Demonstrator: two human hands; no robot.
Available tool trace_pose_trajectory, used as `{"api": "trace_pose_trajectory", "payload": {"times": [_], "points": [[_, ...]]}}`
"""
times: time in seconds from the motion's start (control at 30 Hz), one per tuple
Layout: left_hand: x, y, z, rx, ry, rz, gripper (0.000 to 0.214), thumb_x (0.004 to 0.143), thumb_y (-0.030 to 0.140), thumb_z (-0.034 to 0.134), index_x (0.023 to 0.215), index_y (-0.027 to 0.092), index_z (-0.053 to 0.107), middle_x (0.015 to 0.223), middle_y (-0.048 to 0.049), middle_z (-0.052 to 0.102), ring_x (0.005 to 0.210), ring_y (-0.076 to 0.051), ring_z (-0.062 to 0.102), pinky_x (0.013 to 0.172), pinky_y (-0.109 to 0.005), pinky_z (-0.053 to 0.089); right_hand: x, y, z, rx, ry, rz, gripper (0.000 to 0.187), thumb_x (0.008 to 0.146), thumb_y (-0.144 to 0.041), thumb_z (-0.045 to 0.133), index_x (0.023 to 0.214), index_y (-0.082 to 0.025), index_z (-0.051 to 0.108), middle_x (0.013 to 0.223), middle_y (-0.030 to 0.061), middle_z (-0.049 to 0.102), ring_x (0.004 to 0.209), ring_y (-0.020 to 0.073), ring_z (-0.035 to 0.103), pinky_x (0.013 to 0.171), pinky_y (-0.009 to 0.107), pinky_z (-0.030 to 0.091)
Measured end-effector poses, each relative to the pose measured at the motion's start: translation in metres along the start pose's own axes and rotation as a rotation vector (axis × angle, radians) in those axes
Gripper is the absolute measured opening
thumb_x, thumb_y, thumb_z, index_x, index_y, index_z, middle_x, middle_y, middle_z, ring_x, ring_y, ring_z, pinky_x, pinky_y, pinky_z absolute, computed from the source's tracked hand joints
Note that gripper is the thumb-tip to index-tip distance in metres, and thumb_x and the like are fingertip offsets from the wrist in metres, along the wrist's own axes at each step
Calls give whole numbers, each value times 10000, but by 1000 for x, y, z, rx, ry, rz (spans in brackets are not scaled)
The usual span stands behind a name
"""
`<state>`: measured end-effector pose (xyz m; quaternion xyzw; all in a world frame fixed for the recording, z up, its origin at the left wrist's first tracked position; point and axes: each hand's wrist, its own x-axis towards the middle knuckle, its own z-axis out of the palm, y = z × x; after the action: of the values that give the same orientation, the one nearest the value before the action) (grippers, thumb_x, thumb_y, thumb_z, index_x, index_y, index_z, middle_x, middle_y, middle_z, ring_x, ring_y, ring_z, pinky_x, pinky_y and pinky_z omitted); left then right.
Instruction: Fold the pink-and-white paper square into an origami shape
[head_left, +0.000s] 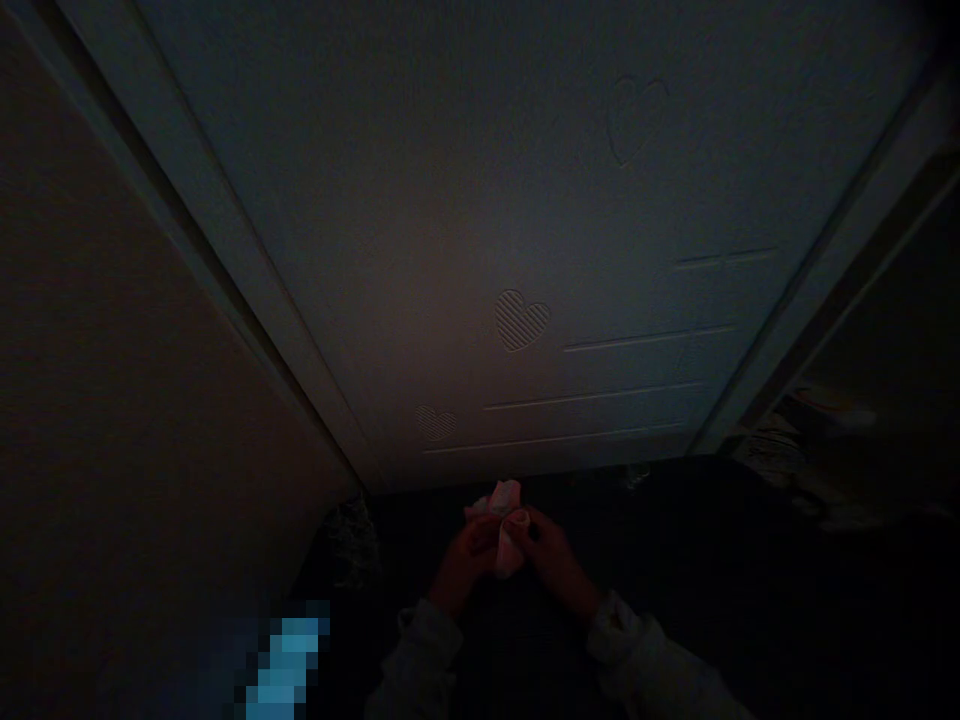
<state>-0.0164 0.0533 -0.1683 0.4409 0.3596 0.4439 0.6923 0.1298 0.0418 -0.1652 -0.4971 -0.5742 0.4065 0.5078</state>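
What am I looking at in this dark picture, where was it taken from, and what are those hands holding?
There's no machine here, just one person's bare hands, seen by a camera on their head that looks forward and down. The left hand and right hand together hold a pink-and-whitish folded piece; it's too dim to tell cloth from paper. Below them is a dark surface, with something crinkled and shiny at its left edge. Ahead stands a pale panel marked with hearts and straight lines.
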Motion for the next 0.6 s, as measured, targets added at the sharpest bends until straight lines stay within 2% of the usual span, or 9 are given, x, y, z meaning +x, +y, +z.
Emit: {"api": "trace_pose_trajectory", "payload": {"times": [0.1, 0.3, 0.47, 0.6], "points": [[1, 0, 0, -33, 9, 7, 447, 497, 88, 693, 920, 198, 601, 1053, -87, 589, 1020, -265, 497, 885, -396, 344, -1, 0, 0, 18, -23, 1, 266, 746, -398, 483, 826, -160, 570, 826, 50, 609, 781, 185, 549, 711, 294, 427], [-1, 3, 2, -23, -6, 31, 425, 535, 88, 667, 944, 177, 593, 1046, -94, 590, 1014, -257, 500, 895, -386, 335, -3, -1, -1, 43, -69, -37, 308, 762, -375, 469, 968, -160, 550, 958, 72, 594, 883, 195, 540, 782, 314, 418], [0, 0, -2, -20, -1, 28, 441, 538, 83, 661, 962, 183, 592, 1037, -88, 598, 997, -250, 511, 876, -377, 352, -2, -2, -2, 20, -74, -14, 296, 779, -377, 442, 931, -160, 574, 908, 70, 607, 819, 190, 554, 731, 312, 436], [1, -3, -4, -56, 56, 9, 405, 543, 111, 664, 940, 170, 610, 1041, -95, 598, 999, -247, 510, 874, -367, 355, -1, 1, -2, 51, -66, -3, 321, 781, -402, 430, 925, -156, 579, 886, 70, 613, 819, 199, 554, 725, 318, 433]]}}
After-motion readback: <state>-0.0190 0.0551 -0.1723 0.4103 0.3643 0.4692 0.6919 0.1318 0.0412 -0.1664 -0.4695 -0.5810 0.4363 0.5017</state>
